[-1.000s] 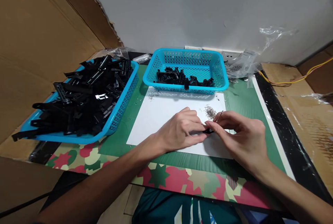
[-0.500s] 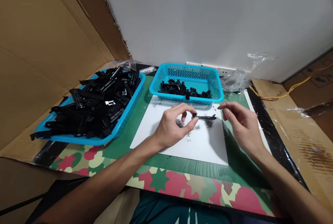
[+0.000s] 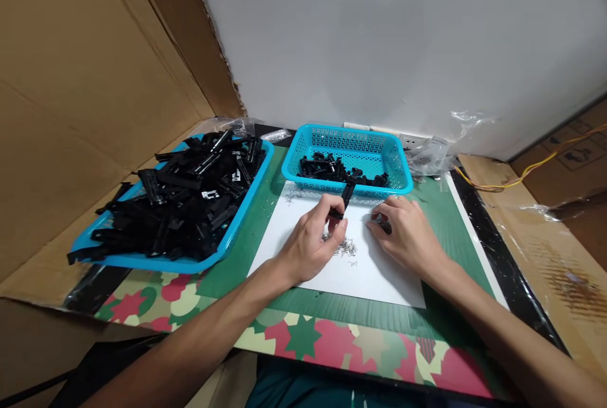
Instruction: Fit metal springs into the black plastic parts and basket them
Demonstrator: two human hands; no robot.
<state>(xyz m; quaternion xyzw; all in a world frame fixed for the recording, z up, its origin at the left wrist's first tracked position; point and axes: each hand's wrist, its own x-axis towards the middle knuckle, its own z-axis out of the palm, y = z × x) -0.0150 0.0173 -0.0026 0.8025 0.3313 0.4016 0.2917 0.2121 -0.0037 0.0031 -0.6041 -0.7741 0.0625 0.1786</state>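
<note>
Pinches a black part [image 3: 349, 195] in the nearly closed left hand [image 3: 310, 240]; half-curls the right hand [image 3: 410, 229] near small wires [image 3: 348, 247], cannot tell whether holding any. Looks unfinished, with left basket [image 3: 190, 265] heaped, far basket [image 3: 391, 190] sparser.

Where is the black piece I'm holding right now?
In the head view, the black piece is in your left hand, over the white paper, its far end toward the near rim of the smaller blue basket.

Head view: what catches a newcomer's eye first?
Probably the left basket, heaped with black parts over its rim. Next, the smaller basket behind the white paper, then the left hand above the paper, pinching one black piece.
</note>
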